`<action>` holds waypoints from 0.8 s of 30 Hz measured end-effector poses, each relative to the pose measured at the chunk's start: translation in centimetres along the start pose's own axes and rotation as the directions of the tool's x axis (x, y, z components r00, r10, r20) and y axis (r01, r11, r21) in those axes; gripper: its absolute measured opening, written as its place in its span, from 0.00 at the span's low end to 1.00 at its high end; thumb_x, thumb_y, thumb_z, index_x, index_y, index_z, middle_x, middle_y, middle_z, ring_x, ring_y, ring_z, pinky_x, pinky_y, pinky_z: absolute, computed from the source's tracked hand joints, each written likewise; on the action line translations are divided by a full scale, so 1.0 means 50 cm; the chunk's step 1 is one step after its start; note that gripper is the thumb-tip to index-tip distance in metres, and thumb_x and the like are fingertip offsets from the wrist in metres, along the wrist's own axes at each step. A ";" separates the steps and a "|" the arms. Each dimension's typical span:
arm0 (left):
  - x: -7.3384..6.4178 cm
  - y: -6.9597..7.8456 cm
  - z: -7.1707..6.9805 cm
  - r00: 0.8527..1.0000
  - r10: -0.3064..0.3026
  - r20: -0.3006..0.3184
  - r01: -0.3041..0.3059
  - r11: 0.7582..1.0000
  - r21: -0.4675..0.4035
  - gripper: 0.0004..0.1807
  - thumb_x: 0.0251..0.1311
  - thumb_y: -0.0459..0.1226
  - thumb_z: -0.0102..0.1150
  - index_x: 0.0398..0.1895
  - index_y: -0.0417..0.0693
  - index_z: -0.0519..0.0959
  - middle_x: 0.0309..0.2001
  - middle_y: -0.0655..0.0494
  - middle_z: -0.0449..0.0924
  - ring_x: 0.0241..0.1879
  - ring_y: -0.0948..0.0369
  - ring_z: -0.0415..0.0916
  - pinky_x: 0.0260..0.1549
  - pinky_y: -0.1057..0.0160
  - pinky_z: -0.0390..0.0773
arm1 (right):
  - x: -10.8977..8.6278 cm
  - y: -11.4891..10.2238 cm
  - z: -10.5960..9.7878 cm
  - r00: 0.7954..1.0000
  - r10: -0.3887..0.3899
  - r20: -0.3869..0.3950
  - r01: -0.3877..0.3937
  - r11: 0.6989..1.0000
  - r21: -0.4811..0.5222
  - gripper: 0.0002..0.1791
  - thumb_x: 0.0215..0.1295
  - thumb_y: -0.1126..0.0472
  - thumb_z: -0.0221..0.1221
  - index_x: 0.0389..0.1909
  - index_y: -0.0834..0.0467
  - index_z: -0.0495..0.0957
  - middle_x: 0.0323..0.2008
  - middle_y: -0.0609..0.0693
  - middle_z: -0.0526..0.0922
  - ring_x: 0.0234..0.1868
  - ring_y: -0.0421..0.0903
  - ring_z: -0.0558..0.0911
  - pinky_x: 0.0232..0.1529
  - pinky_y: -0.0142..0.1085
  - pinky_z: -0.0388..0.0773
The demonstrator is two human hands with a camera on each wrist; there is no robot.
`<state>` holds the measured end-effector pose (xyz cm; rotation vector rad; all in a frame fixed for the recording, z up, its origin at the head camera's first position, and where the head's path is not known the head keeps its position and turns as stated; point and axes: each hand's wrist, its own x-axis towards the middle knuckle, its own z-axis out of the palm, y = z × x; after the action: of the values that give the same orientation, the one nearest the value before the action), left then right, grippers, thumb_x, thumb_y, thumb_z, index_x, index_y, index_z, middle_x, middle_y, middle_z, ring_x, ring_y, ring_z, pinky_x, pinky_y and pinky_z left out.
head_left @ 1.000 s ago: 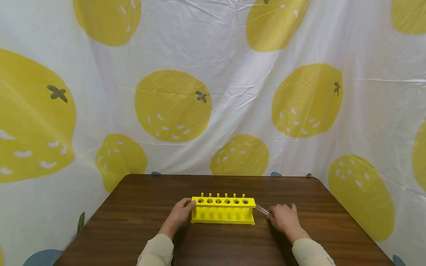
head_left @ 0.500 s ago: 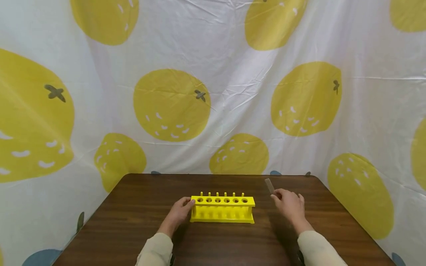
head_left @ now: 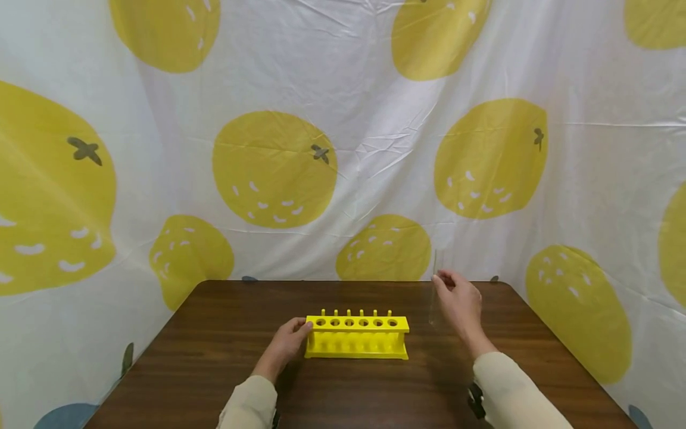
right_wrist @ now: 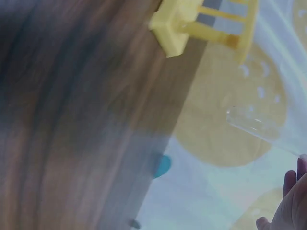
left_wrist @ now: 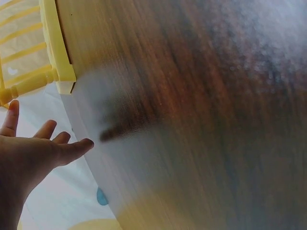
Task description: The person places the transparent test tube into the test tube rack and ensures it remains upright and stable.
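A yellow test tube rack [head_left: 356, 342] stands upright on the table, its row of holes facing up and its pegs along the back. My left hand [head_left: 286, 345] holds the rack's left end, with the thumb at the top plate; in the left wrist view the other fingers [left_wrist: 86, 143] lie spread beside it. To the right of the rack, my right hand [head_left: 462, 301] pinches a clear glass test tube [head_left: 432, 310] between thumb and fingers, raised and nearly vertical. In the right wrist view, the tube's lower end [right_wrist: 232, 115] shows apart from the rack [right_wrist: 211, 33].
The dark wood table [head_left: 375, 393] reaches back to a hanging white cloth [head_left: 375, 77] printed with yellow lemons. Cloth also hangs along both sides.
My right hand has risen from low beside the rack with the test tube, and the tube has turned from lying slanted to nearly upright. My left hand stays at the rack's left end.
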<state>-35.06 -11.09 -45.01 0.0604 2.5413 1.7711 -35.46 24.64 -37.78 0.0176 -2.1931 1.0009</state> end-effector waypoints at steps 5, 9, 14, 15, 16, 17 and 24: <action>0.001 -0.002 0.001 1.000 0.004 -0.004 -0.004 1.000 -0.004 0.25 0.77 0.44 0.46 0.65 0.32 0.69 0.65 0.33 0.68 0.63 0.40 0.65 0.61 0.40 0.66 | 0.012 -0.035 0.011 0.999 0.024 -0.048 -0.020 0.996 0.091 0.17 0.68 0.54 0.63 0.51 0.61 0.83 0.43 0.57 0.87 0.44 0.54 0.84 0.42 0.47 0.77; -0.001 -0.002 0.001 1.000 0.012 -0.007 -0.012 1.000 -0.009 0.25 0.77 0.44 0.47 0.64 0.32 0.69 0.64 0.33 0.68 0.63 0.40 0.65 0.61 0.40 0.66 | 0.013 -0.057 0.022 0.998 0.024 -0.061 -0.016 0.991 0.133 0.17 0.68 0.54 0.64 0.50 0.61 0.83 0.43 0.56 0.87 0.43 0.53 0.84 0.40 0.44 0.75; -0.002 -0.001 0.001 1.000 0.012 -0.008 -0.012 1.000 -0.012 0.25 0.77 0.44 0.47 0.64 0.32 0.69 0.64 0.33 0.68 0.63 0.40 0.65 0.61 0.40 0.66 | 0.008 -0.080 0.037 0.998 0.042 -0.047 -0.033 0.984 0.177 0.17 0.68 0.54 0.63 0.51 0.61 0.83 0.43 0.56 0.86 0.43 0.54 0.82 0.40 0.43 0.74; -0.002 -0.001 0.001 1.000 0.014 -0.006 -0.014 1.000 -0.012 0.25 0.77 0.44 0.47 0.64 0.32 0.69 0.64 0.33 0.68 0.63 0.40 0.65 0.61 0.40 0.66 | 0.007 -0.083 0.040 0.998 0.044 -0.042 -0.035 0.983 0.182 0.17 0.68 0.54 0.63 0.51 0.61 0.83 0.43 0.56 0.86 0.42 0.53 0.82 0.40 0.43 0.74; -0.002 -0.002 0.001 1.000 0.015 -0.005 -0.015 1.000 -0.014 0.25 0.76 0.44 0.47 0.64 0.31 0.69 0.64 0.33 0.68 0.63 0.40 0.65 0.61 0.40 0.66 | 0.006 -0.087 0.044 0.998 0.045 -0.038 -0.037 0.982 0.184 0.17 0.68 0.55 0.64 0.51 0.61 0.83 0.43 0.56 0.86 0.42 0.53 0.82 0.40 0.42 0.74; -0.003 -0.001 0.001 1.000 0.015 -0.004 -0.015 1.000 -0.015 0.25 0.76 0.44 0.47 0.64 0.31 0.69 0.64 0.33 0.68 0.63 0.40 0.65 0.61 0.40 0.65 | 0.005 -0.090 0.047 0.998 0.045 -0.031 -0.039 0.982 0.185 0.17 0.68 0.54 0.64 0.51 0.60 0.83 0.43 0.56 0.86 0.41 0.53 0.83 0.40 0.42 0.74; -0.008 0.000 -0.004 1.000 0.023 0.015 -0.023 1.000 0.004 0.31 0.75 0.50 0.47 0.65 0.30 0.68 0.64 0.31 0.67 0.63 0.39 0.65 0.60 0.40 0.67 | -0.009 -0.099 0.066 0.998 0.041 0.039 -0.047 0.981 0.186 0.17 0.69 0.54 0.63 0.52 0.60 0.82 0.44 0.55 0.86 0.42 0.52 0.83 0.40 0.43 0.77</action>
<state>-34.67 -11.27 -44.92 0.1037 2.5446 1.7661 -35.69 18.85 -36.29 0.0745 -2.1318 1.2375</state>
